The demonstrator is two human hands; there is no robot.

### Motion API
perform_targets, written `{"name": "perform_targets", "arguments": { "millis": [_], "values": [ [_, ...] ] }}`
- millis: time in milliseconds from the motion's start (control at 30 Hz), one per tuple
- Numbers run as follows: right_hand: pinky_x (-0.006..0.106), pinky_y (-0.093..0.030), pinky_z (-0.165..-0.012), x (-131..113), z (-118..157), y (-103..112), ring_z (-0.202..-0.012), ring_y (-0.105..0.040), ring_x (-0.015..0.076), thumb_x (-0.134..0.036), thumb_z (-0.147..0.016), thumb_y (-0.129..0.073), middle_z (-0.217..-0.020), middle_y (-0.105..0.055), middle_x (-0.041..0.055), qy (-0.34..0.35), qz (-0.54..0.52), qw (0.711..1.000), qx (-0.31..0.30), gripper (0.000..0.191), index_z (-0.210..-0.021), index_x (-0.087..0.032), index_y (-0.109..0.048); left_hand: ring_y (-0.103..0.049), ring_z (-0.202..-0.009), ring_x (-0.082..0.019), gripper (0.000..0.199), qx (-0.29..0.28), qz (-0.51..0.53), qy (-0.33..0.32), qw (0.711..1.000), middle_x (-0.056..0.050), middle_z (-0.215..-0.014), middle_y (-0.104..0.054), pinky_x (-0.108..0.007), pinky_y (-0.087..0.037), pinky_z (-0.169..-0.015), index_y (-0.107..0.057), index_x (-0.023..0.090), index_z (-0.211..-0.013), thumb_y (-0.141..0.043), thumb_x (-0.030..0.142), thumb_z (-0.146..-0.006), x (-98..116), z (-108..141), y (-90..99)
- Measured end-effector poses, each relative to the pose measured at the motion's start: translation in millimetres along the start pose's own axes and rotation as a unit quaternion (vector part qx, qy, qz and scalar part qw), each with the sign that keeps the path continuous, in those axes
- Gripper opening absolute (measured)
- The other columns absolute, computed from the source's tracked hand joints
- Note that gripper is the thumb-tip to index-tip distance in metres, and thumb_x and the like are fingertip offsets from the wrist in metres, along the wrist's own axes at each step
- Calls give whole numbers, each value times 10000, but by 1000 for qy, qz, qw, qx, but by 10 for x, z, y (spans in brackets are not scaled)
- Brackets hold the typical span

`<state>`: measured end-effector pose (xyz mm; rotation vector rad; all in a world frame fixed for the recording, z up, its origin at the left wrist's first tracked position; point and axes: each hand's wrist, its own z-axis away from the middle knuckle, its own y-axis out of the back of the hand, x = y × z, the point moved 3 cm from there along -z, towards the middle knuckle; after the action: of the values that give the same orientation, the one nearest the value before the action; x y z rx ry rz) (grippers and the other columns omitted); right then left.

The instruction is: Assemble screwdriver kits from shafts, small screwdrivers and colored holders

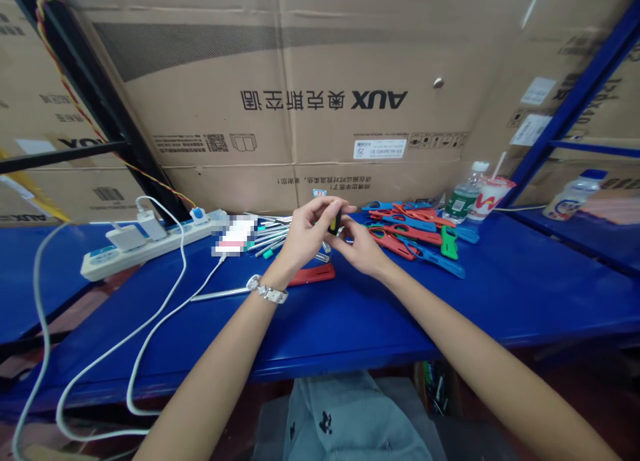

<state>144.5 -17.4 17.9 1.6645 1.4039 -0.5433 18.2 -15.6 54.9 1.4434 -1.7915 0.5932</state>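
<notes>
My left hand (307, 233) is closed, thumb and fingers pinching a small black-and-yellow piece (335, 221) above the table. Against the other side of that piece, my right hand (364, 249) is closed too, its thumb and fingers meeting the left ones. Fingers cover most of the piece, so its kind is unclear. Below the left wrist lies a flat red plastic handle (314, 274), and a thin metal rod (220, 294) rests to its left. Several metal rods (273, 236), some with green ends, are heaped behind my left hand. Right of my hands is a pile of slotted red and blue plastic handles (407, 231).
A green plastic handle (449, 242) lies at the pile's right edge. Behind stand a water bottle (460, 201), a cup with a straw (490, 198) and a blue-capped bottle (575, 194). A power strip (155, 244) with cables and a blurred phone (235, 236) are left. Large cardboard (310, 54) walls the back.
</notes>
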Motion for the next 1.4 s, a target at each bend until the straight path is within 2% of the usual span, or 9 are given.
{"name": "perform_targets", "arguments": {
  "millis": [133,367,567,633,867,967,1133,1267,1400],
  "values": [
    [320,-403,-667,-48,2,31,-697,-518,175,-521,-889,-605,-808,-638,36,26,-23,996,-77,328,-828,-202,-645,-672,-1119,-242,439,-38,-43,-10,998,-90,-1051,-759,-407,-499,-1025,-714,212,-948,-453,560,-1008,16,-3,45],
    [290,-297,-579,51,-36,-71,-588,-379,127,-394,-754,-714,-598,-432,-44,-5,69,996,50,359,-640,-223,-420,-670,-779,-157,372,162,-38,-33,986,-31,-848,-711,-289,-543,-751,-634,192,-862,-853,466,-737,-40,0,-13],
    [308,-398,-669,-14,-42,7,-727,-522,175,-470,-848,-630,-786,-591,23,19,-5,999,-47,276,-822,-197,-592,-717,-936,-206,310,-18,-23,-15,999,-88,-959,-765,-355,-551,-905,-700,194,-978,-561,471,-978,1,-16,12],
    [312,-401,-699,-37,-34,36,-755,-534,182,-463,-885,-586,-785,-598,23,33,-34,996,-77,277,-821,-194,-609,-699,-1050,-219,356,-30,-37,-22,999,-93,-1025,-762,-368,-519,-985,-707,203,-961,-490,482,-1009,-4,-15,28],
    [294,-296,-590,14,-41,-29,-599,-381,134,-362,-745,-687,-609,-449,-32,-5,75,997,36,286,-646,-211,-465,-681,-820,-172,319,170,-98,-43,980,-55,-898,-716,-298,-533,-769,-641,180,-892,-813,431,-798,-66,13,-32],
    [295,-322,-596,5,-39,-37,-618,-423,146,-400,-744,-711,-654,-515,-13,-12,94,994,60,279,-711,-207,-512,-694,-782,-180,267,93,-31,-20,995,-70,-875,-741,-309,-548,-744,-667,175,-918,-718,435,-883,-68,-9,-49],
    [317,-418,-683,-40,-39,10,-719,-522,179,-506,-880,-601,-768,-609,28,23,-25,997,-64,325,-840,-185,-633,-702,-1015,-216,320,-41,-4,10,999,-97,-1017,-763,-384,-524,-966,-677,202,-1063,-499,463,-1008,-65,-16,-12],
    [299,-351,-635,-4,-55,35,-653,-444,154,-451,-840,-643,-665,-524,-5,24,14,999,-41,302,-707,-189,-574,-685,-1000,-202,332,86,-46,-17,995,-78,-1021,-726,-350,-530,-907,-621,215,-1132,-659,473,-927,-69,4,-15],
    [292,-302,-597,44,-64,-28,-612,-375,133,-371,-748,-700,-618,-416,-42,5,55,998,14,309,-640,-214,-456,-651,-763,-146,353,196,-79,-38,977,-15,-841,-675,-273,-521,-727,-595,204,-916,-850,396,-767,-56,41,-63]
  ]
}}
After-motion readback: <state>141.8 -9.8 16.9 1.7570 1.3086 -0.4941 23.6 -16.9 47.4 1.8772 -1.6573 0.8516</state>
